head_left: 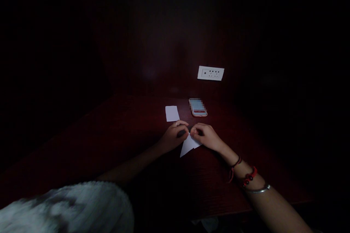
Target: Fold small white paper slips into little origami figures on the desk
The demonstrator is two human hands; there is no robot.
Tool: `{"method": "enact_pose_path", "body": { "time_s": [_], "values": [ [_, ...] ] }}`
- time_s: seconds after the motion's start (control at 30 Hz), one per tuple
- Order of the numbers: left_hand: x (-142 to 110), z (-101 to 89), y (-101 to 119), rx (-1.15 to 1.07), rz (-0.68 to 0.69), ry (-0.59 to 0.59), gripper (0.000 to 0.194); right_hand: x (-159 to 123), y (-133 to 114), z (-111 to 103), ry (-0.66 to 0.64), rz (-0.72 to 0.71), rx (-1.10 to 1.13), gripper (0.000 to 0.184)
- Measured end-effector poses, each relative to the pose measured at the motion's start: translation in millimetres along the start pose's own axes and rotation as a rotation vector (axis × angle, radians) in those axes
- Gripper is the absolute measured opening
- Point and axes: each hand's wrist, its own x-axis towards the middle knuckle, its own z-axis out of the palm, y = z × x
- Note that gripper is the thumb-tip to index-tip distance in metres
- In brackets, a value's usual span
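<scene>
One piece of folded white paper, its lower edge stepped and pointed, sits on the near side of the smartphone, above the dark red worktop. At its top point, the left hand and right hand each pinch it between thumb and curled fingers, nearly touching; the right hand covers part of its right side, so the full outline is hidden. Left of the smartphone lies a rectangular white sheet, its near corner close to the left hand's fingers. Coarse blocks obscure much of the smartphone's screen. On the wall behind and above the smartphone is a white socket plate. Nearest the viewer, a pale fuzzy sleeve is cut off by the frame, as is the right forearm, with its red beaded bracelet and silver bangle. Below the worktop's near edge, a pale shape is too dark to identify.
</scene>
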Motion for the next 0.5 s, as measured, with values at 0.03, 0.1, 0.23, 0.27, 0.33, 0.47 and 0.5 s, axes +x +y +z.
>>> {"method": "enact_pose_path", "body": {
  "time_s": [0.03,0.1,0.23,0.27,0.33,0.47,0.5],
  "values": [
    [0,0.5,0,-0.005,0.003,0.003,0.008,0,0,0,0.002,-0.004,-0.003,0.007],
    [0,0.8,1,-0.015,0.007,0.005,0.009,0,-2,1,0.001,-0.009,-0.002,0.006],
    [0,-0.5,6,-0.030,0.022,-0.013,0.011,0,-7,0,-0.024,0.016,0.025,0.005],
    [1,-0.9,7,-0.033,0.025,-0.016,0.011,0,-7,0,-0.033,0.029,0.033,0.005],
    [1,-1.5,10,-0.035,0.022,-0.014,0.011,0,-8,-1,-0.046,0.051,0.052,0.005],
    [0,-3.3,9,-0.032,-0.011,0.030,0.011,1,-4,-2,-0.075,0.077,0.093,0.005],
    [0,-4.1,7,-0.034,-0.017,0.043,0.011,1,-2,-3,-0.082,0.085,0.097,0.005]
  ]
}}
